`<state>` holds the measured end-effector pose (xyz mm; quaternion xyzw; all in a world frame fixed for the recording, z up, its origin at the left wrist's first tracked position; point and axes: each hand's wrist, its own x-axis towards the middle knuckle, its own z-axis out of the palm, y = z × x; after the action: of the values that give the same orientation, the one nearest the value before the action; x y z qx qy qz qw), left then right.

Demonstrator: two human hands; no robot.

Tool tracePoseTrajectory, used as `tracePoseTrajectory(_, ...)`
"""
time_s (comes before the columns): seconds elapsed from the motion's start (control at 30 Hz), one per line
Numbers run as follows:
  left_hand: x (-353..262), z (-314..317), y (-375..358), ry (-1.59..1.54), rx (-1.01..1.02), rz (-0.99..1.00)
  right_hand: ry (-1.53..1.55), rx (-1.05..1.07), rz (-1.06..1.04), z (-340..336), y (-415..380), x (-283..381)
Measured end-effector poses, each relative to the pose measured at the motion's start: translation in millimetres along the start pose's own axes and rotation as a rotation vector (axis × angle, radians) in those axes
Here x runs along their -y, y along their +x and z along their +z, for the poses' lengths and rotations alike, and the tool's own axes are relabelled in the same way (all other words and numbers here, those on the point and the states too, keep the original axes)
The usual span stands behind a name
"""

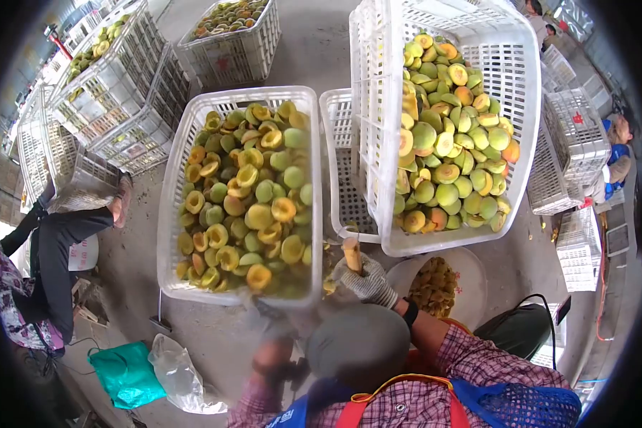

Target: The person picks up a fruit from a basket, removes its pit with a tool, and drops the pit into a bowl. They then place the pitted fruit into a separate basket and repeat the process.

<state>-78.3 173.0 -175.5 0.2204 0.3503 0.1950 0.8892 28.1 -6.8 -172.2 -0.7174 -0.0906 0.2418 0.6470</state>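
Note:
My right hand, in a grey knitted glove, is wrapped round a tool with a wooden handle. The tool's working end is not clear to see. My left hand is smeared by motion at the near edge of a white crate, so its fingers cannot be made out. Halved green and orange fruits, like apricots or small peaches, fill that crate; many show hollows without stones. To its right, a tilted white crate holds more of the fruit, resting on another crate.
Beside my right forearm stands a round white tub with brownish pieces. Stacked crates rise at the left, and a filled crate stands behind. Green and clear bags lie on the floor. People sit at both sides.

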Motion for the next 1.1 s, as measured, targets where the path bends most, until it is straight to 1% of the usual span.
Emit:
tracePoseTrajectory(0.07,9.2,6.4,-2.3,0.128,-0.108,0.009,-0.026,0.005,-0.055,-12.7,-4.1,13.7)
tracePoseTrajectory(0.1,12.7,10.2,-0.7,0.200,-0.164,0.016,0.046,0.009,-0.047,-17.6,-6.3,18.8)
tracePoseTrajectory(0.13,16.1,13.8,-1.2,0.263,-0.219,0.034,0.048,0.013,-0.051,-25.4,-12.3,26.6)
tracePoseTrajectory(0.2,17.6,23.3,-7.4,0.334,-0.282,0.052,-0.133,0.063,-0.051,-40.0,-23.8,60.5)
tracePoseTrajectory(0.23,15.4,27.0,-11.3,0.358,-0.304,0.072,-0.255,0.074,-0.052,-52.7,-26.6,58.8)
tracePoseTrajectory(0.27,14.5,30.0,-16.7,0.363,-0.298,0.080,-0.248,0.071,-0.061,-62.7,-34.7,65.4)
tracePoseTrajectory(0.33,10.2,22.8,-22.5,0.414,-0.293,0.262,-0.353,-0.050,-0.123,-82.0,-58.4,77.6)
tracePoseTrajectory(0.37,19.7,-25.3,7.7,0.388,-0.135,0.374,-0.323,-0.078,-0.262,-95.4,-65.9,64.3)
tracePoseTrajectory(0.4,12.9,-34.7,7.0,0.392,-0.132,0.380,-0.316,-0.079,-0.266,-105.3,-82.2,78.4)
tracePoseTrajectory(0.47,5.3,-39.4,-4.4,0.496,-0.105,0.547,-0.291,-0.150,-0.261,-126.0,-120.1,120.3)
tracePoseTrajectory(0.5,-2.4,-12.0,-30.9,0.454,-0.243,0.474,-0.280,-0.160,-0.269,-143.6,-132.0,123.4)
tracePoseTrajectory(0.53,-5.4,-6.4,-34.8,0.461,-0.231,0.482,-0.469,-0.242,-0.296,-165.7,-144.4,124.1)
tracePoseTrajectory(0.57,-13.9,-4.1,-36.8,0.494,-0.168,0.548,-0.657,-0.327,-0.315,-183.5,-156.6,124.6)
tracePoseTrajectory(0.6,-22.4,0.1,-37.7,0.526,-0.102,0.613,-0.623,-0.419,-0.325,-195.4,-167.6,125.3)
tracePoseTrajectory(0.63,-28.6,9.2,-37.2,0.499,-0.018,0.620,-0.609,-0.495,-0.324,-205.0,-178.4,129.6)
tracePoseTrajectory(0.67,-32.0,35.8,-47.9,0.506,0.072,0.676,-0.596,-0.571,-0.317,-214.6,-190.1,131.8)
tracePoseTrajectory(0.7,-36.6,62.3,-59.4,0.514,0.160,0.729,-0.584,-0.586,-0.311,-223.1,-200.4,127.9)
tracePoseTrajectory(0.77,-41.2,117.1,-86.8,0.580,0.286,0.748,-0.170,-0.646,-0.266,-238.0,-219.6,115.1)
tracePoseTrajectory(0.8,-35.3,149.6,-101.9,0.560,0.347,0.825,-0.157,-0.668,-0.261,-240.3,-229.4,110.1)
tracePoseTrajectory(0.87,-27.8,200.2,-139.5,0.666,0.556,0.813,0.273,-0.779,-0.397,-232.4,-248.2,101.6)
tracePoseTrajectory(0.93,-13.6,237.8,-164.6,0.877,0.627,0.887,0.483,-0.828,-0.447,-224.0,-267.6,83.3)
tracePoseTrajectory(0.97,1.4,255.0,-185.9,0.869,0.710,0.911,0.463,-0.849,-0.422,-219.4,-284.9,83.0)
tracePoseTrajectory(1.0,17.2,263.9,-189.1,0.792,0.755,0.850,0.441,-0.869,-0.398,-214.8,-303.9,81.8)
tracePoseTrajectory(1.03,35.1,271.7,-190.7,0.806,0.796,0.829,0.450,-0.915,-0.401,-211.2,-325.8,68.7)
tracePoseTrajectory(1.07,55.7,277.4,-192.2,0.816,0.838,0.802,0.454,-0.965,-0.404,-208.2,-342.8,70.4)
tracePoseTrajectory(1.1,78.9,279.2,-196.3,0.812,0.904,0.788,0.520,-1.209,-0.392,-197.8,-356.9,76.4)
